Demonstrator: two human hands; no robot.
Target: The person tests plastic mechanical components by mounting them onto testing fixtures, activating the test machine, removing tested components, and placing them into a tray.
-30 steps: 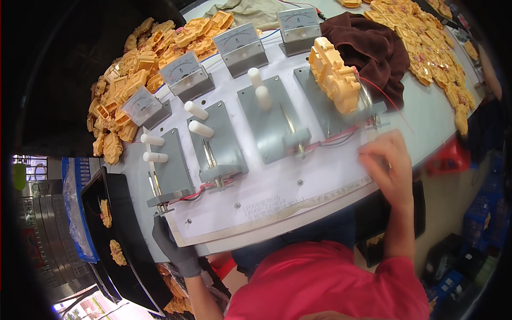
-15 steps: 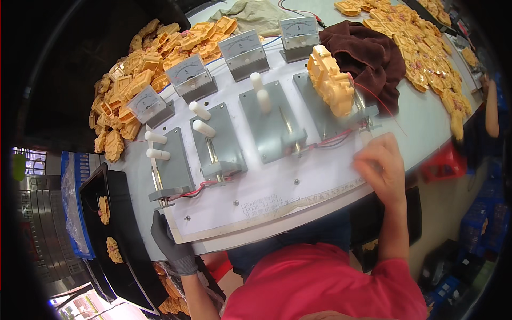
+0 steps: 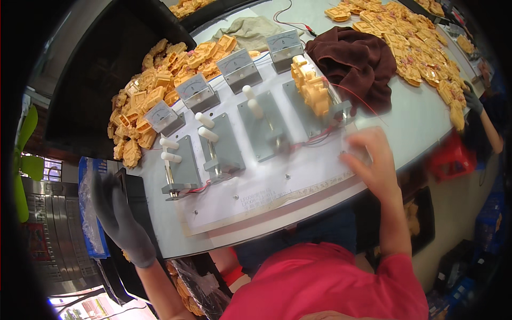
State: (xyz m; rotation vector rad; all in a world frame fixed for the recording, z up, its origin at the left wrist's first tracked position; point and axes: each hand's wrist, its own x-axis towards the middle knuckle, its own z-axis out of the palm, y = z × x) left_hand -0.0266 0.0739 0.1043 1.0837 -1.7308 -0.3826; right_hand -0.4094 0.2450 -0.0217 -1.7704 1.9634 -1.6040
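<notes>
My left hand (image 3: 121,226), in a grey glove, is raised over the black tray (image 3: 140,200) left of the table, with its fingers spread and nothing seen in them. My bare right hand (image 3: 375,162) hovers at the right end of the white test board (image 3: 266,186), thumb and fingers apart and curved. Just beyond it, a yellow plastic gearbox housing (image 3: 311,88) is mounted on the rightmost grey fixture (image 3: 298,106), a thin red wire trailing from it. The other fixtures, each with white knobs (image 3: 207,128) and metal rods, hold no housing.
Several analog meters (image 3: 237,69) line the board's far edge. Behind them lie heaped yellow housings (image 3: 144,96) and a black bin (image 3: 101,74). A brown cloth (image 3: 352,64) sits right of the fixtures, with more housings (image 3: 410,48) beyond. A co-worker's gloved hand (image 3: 472,98) is at far right.
My left hand has left the board's left corner and moved left over the tray, fingers spreading. The right hand's fingers have opened wider. The whole view has shifted slightly.
</notes>
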